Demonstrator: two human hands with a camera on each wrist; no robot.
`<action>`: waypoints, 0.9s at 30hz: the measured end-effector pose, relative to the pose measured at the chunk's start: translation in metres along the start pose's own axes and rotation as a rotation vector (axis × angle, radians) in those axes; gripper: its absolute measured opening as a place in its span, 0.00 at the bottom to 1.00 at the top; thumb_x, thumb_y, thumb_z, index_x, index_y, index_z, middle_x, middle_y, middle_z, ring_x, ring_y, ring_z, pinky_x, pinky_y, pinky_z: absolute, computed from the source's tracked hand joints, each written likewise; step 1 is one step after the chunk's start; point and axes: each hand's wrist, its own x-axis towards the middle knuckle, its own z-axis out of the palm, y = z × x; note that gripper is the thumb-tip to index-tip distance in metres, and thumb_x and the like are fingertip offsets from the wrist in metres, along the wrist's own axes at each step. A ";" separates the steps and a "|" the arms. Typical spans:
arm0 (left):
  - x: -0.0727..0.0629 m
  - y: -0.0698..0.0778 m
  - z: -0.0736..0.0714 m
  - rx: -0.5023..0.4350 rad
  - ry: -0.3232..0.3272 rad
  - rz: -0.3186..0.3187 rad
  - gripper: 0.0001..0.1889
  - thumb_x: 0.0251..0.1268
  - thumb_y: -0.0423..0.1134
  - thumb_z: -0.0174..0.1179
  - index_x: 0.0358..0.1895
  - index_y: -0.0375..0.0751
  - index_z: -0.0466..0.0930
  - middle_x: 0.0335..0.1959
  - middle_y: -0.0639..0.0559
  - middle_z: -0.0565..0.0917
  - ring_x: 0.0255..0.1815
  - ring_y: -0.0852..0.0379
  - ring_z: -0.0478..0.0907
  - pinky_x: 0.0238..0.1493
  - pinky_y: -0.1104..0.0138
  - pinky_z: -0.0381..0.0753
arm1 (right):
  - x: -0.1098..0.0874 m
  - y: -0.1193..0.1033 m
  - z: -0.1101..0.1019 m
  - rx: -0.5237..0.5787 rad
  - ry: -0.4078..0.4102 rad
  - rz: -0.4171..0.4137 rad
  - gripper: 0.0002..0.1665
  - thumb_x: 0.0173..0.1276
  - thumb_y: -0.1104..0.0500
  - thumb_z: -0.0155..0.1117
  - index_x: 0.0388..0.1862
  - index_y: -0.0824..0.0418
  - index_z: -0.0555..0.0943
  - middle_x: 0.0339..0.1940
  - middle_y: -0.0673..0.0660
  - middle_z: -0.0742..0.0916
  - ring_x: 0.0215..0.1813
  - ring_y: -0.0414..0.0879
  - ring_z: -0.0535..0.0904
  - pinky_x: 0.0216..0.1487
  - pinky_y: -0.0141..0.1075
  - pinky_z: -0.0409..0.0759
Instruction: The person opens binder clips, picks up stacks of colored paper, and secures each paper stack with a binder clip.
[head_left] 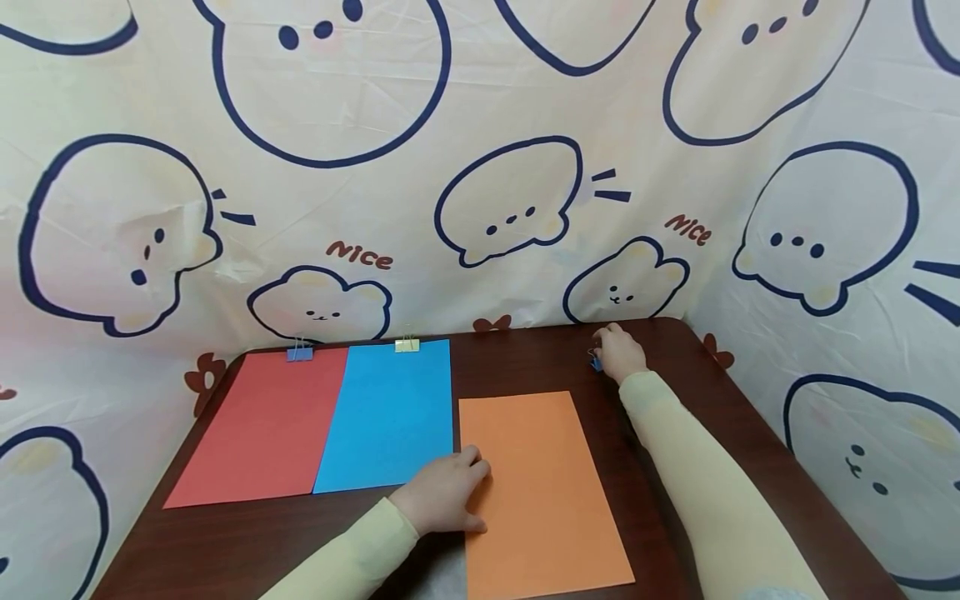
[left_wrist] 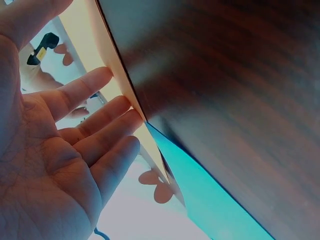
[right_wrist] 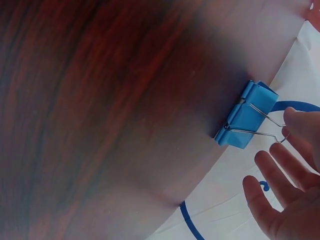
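An orange sheet [head_left: 543,492] lies on the dark wooden table. My left hand [head_left: 442,493] rests at its left edge, and in the left wrist view the fairly straight fingers [left_wrist: 112,127] touch that edge. Farther back and to the right, my right hand [head_left: 619,353] pinches a blue binder clip [right_wrist: 252,115] by its wire handles, between thumb and index finger. The other right fingers [right_wrist: 275,177] are spread loosely. The clip's blue body stands close against the tabletop, partly hidden by the hand in the head view.
Left of the orange sheet lie a red sheet [head_left: 262,425] and a blue sheet [head_left: 393,417], side by side. A blue binder clip [head_left: 300,354] sits on the red sheet's top edge, a yellow one [head_left: 407,345] on the blue sheet's. Printed cloth [head_left: 510,108] hangs around the table.
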 end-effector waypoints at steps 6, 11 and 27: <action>0.000 0.001 0.000 -0.004 0.002 0.000 0.33 0.50 0.60 0.78 0.56 0.46 0.81 0.46 0.54 0.76 0.33 0.62 0.72 0.41 0.68 0.81 | 0.001 0.001 0.002 -0.006 -0.012 -0.005 0.18 0.78 0.61 0.60 0.62 0.66 0.79 0.60 0.68 0.80 0.56 0.60 0.81 0.57 0.55 0.83; 0.000 0.001 0.000 -0.006 -0.003 -0.002 0.34 0.50 0.61 0.78 0.56 0.46 0.81 0.46 0.54 0.76 0.34 0.62 0.73 0.42 0.68 0.81 | -0.002 0.001 0.000 0.004 -0.017 0.000 0.17 0.78 0.62 0.59 0.62 0.67 0.79 0.58 0.68 0.81 0.53 0.60 0.82 0.56 0.54 0.83; 0.000 0.002 -0.003 -0.006 -0.002 0.005 0.34 0.49 0.60 0.79 0.56 0.45 0.81 0.46 0.53 0.76 0.35 0.61 0.73 0.43 0.67 0.82 | -0.006 0.006 -0.006 0.025 0.008 -0.025 0.13 0.79 0.62 0.58 0.55 0.67 0.82 0.55 0.68 0.83 0.52 0.59 0.82 0.56 0.53 0.81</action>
